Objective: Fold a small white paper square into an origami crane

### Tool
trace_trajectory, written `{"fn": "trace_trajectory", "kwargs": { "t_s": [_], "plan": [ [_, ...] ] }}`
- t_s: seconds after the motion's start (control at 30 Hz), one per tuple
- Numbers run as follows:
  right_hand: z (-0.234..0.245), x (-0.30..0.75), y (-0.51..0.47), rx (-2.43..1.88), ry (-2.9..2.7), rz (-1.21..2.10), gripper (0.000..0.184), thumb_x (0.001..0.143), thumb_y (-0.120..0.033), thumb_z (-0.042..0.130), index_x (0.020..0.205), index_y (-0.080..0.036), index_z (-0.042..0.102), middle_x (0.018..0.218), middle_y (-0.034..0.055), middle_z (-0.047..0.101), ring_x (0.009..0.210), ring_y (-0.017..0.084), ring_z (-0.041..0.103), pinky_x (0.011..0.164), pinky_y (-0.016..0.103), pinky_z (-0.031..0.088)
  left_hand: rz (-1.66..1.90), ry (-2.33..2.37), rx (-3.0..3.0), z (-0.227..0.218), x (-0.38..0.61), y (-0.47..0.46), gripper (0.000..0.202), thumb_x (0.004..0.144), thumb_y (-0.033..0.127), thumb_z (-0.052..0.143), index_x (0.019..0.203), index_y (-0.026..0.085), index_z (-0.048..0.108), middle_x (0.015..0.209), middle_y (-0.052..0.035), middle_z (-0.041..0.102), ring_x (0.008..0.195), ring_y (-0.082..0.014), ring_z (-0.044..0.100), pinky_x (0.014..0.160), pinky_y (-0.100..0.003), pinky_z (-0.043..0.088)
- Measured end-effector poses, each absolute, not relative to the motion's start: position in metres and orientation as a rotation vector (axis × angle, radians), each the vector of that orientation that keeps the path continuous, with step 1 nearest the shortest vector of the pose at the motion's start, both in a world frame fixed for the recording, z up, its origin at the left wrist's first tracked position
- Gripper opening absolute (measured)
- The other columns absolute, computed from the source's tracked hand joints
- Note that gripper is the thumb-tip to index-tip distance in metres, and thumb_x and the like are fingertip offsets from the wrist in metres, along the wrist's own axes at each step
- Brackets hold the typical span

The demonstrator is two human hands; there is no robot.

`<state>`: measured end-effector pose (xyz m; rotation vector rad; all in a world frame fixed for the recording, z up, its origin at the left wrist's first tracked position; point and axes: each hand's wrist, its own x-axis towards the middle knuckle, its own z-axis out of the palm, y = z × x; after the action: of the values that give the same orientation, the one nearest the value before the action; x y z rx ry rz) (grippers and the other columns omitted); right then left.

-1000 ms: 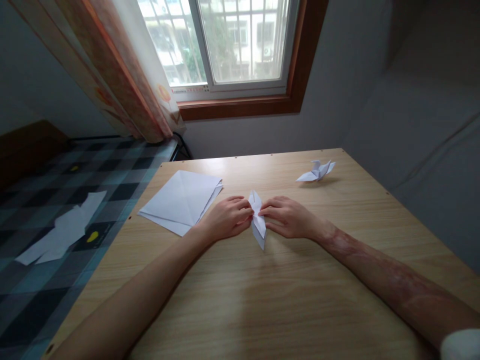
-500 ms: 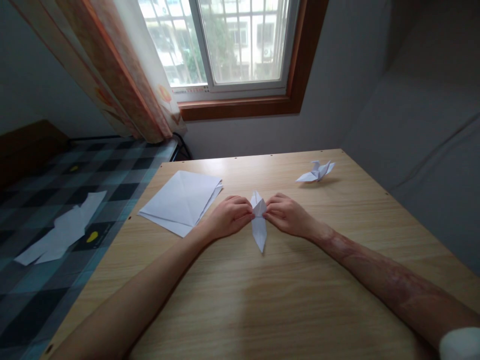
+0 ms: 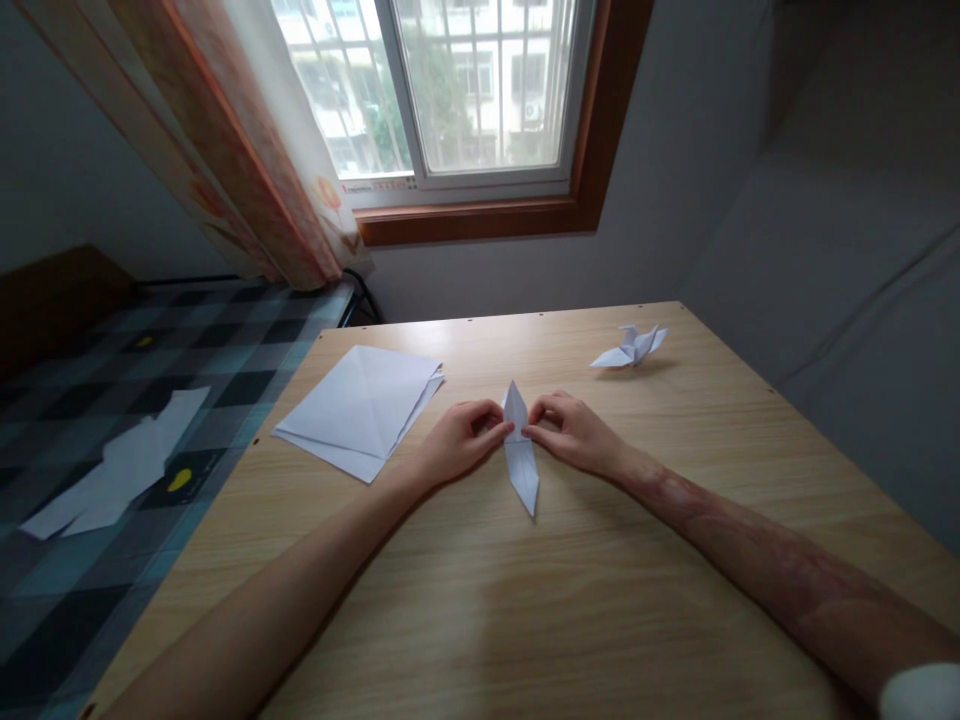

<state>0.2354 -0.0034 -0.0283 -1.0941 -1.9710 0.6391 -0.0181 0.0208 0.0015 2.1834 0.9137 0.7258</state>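
Note:
A long, narrow piece of folded white paper [image 3: 523, 472], pointed at both ends, has a crease across its middle. My left hand [image 3: 466, 438] pinches its left edge between thumb and forefinger near that crease. On the opposite edge, the thumb and fingers of my right hand [image 3: 571, 430] pinch it too. Both forearms reach in over the wooden table [image 3: 420, 620]. Farther back on the right stands a finished white paper crane [image 3: 631, 346] with its wings spread.
Left of my hands lies a stack of square white sheets [image 3: 360, 400] with diagonal creases. Beyond the table's left edge is a bed with a checked cover [image 3: 247, 345], where white paper scraps [image 3: 131, 465] lie. A window [image 3: 487, 90] and curtain [image 3: 247, 130] are behind.
The upper part of the folded paper, earlier showing a raised triangular flap between my fingers, now lies flatter as one long point. My hands stay at its sides, and the view has shifted slightly.

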Motion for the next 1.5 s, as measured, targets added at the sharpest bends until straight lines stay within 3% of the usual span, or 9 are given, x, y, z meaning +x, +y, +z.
{"fn": "trace_trajectory", "kwargs": {
  "t_s": [0.13, 0.4, 0.6, 0.77, 1.0, 1.1, 1.2, 1.4, 1.5],
  "plan": [
    [-0.031, 0.233, -0.001, -1.084, -1.869, 0.708, 0.015, 0.093, -0.028, 0.083, 0.096, -0.022, 0.069, 0.094, 0.0025, 0.076, 0.089, 0.022, 0.069, 0.085, 0.036, 0.054, 0.764, 0.988, 2.195, 0.003, -0.012, 0.015, 0.032, 0.103, 0.039, 0.066, 0.079, 0.018, 0.065, 0.070, 0.0023, 0.060, 0.066, -0.0130, 0.051, 0.062, -0.026, 0.038],
    [-0.034, 0.232, -0.001, -1.046, -1.900, 0.729, 0.014, 0.095, -0.031, 0.082, 0.101, -0.022, 0.074, 0.097, 0.0043, 0.079, 0.090, 0.023, 0.072, 0.086, 0.037, 0.057, 0.902, 1.166, 2.224, -0.008, -0.004, 0.010, 0.016, 0.091, 0.023, 0.071, 0.084, 0.021, 0.058, 0.074, 0.0015, 0.065, 0.065, -0.0149, 0.057, 0.061, -0.028, 0.040],
    [-0.030, 0.233, -0.003, -1.048, -1.995, 0.620, 0.009, 0.099, -0.026, 0.078, 0.107, -0.021, 0.077, 0.099, 0.0059, 0.074, 0.092, 0.023, 0.070, 0.085, 0.037, 0.055, 0.902, 1.094, 2.314, -0.014, -0.008, 0.012, 0.007, 0.095, 0.022, 0.070, 0.091, 0.021, 0.064, 0.082, -0.0012, 0.067, 0.068, -0.0154, 0.060, 0.062, -0.029, 0.045],
    [-0.026, 0.232, -0.008, -1.055, -2.055, 0.520, 0.005, 0.102, -0.021, 0.073, 0.105, -0.023, 0.077, 0.101, 0.0069, 0.071, 0.100, 0.025, 0.068, 0.091, 0.039, 0.053, 0.871, 1.067, 2.382, -0.015, -0.010, 0.013, 0.013, 0.101, 0.032, 0.072, 0.098, 0.019, 0.070, 0.093, -0.0038, 0.068, 0.071, -0.0153, 0.062, 0.068, -0.031, 0.050],
    [-0.032, 0.235, -0.005, -1.070, -2.074, 0.470, 0.008, 0.102, -0.020, 0.074, 0.108, -0.024, 0.076, 0.103, 0.0068, 0.070, 0.105, 0.027, 0.067, 0.097, 0.042, 0.052, 0.794, 0.795, 2.531, -0.011, -0.022, 0.024, 0.017, 0.103, 0.032, 0.072, 0.116, 0.021, 0.076, 0.117, -0.0111, 0.072, 0.096, -0.0210, 0.071, 0.092, -0.038, 0.061],
    [-0.031, 0.235, -0.006, -1.067, -2.068, 0.428, 0.009, 0.102, -0.020, 0.074, 0.110, -0.024, 0.076, 0.106, 0.0080, 0.070, 0.108, 0.028, 0.066, 0.098, 0.045, 0.053, 0.792, 0.743, 2.546, -0.011, -0.024, 0.028, 0.016, 0.104, 0.031, 0.071, 0.118, 0.024, 0.076, 0.133, -0.0128, 0.071, 0.121, -0.0264, 0.071, 0.109, -0.045, 0.059],
    [-0.031, 0.234, -0.006, -1.059, -2.070, 0.384, 0.010, 0.102, -0.021, 0.072, 0.111, -0.025, 0.074, 0.118, 0.0108, 0.071, 0.115, 0.030, 0.065, 0.103, 0.050, 0.054, 0.763, 0.760, 2.555, -0.012, -0.024, 0.028, 0.021, 0.105, 0.031, 0.070, 0.125, 0.026, 0.074, 0.142, -0.0121, 0.071, 0.132, -0.0286, 0.068, 0.116, -0.048, 0.057],
    [-0.038, 0.235, -0.004, -1.085, -2.060, 0.335, 0.044, 0.102, -0.025, 0.071, 0.145, -0.023, 0.061, 0.149, 0.0173, 0.065, 0.140, 0.036, 0.059, 0.120, 0.061, 0.049, 0.768, 0.843, 2.510, -0.013, -0.022, 0.030, 0.025, 0.106, 0.031, 0.068, 0.130, 0.025, 0.070, 0.131, -0.0098, 0.078, 0.124, -0.0282, 0.072, 0.112, -0.049, 0.057],
    [-0.038, 0.235, -0.005, -1.113, -2.089, 0.319, 0.051, 0.101, -0.025, 0.071, 0.151, -0.025, 0.058, 0.151, 0.0159, 0.065, 0.141, 0.036, 0.059, 0.121, 0.061, 0.048, 0.782, 0.824, 2.517, -0.014, -0.022, 0.031, 0.018, 0.107, 0.031, 0.067, 0.123, 0.024, 0.074, 0.131, -0.0098, 0.079, 0.123, -0.0275, 0.072, 0.112, -0.048, 0.057]
  ]
}}
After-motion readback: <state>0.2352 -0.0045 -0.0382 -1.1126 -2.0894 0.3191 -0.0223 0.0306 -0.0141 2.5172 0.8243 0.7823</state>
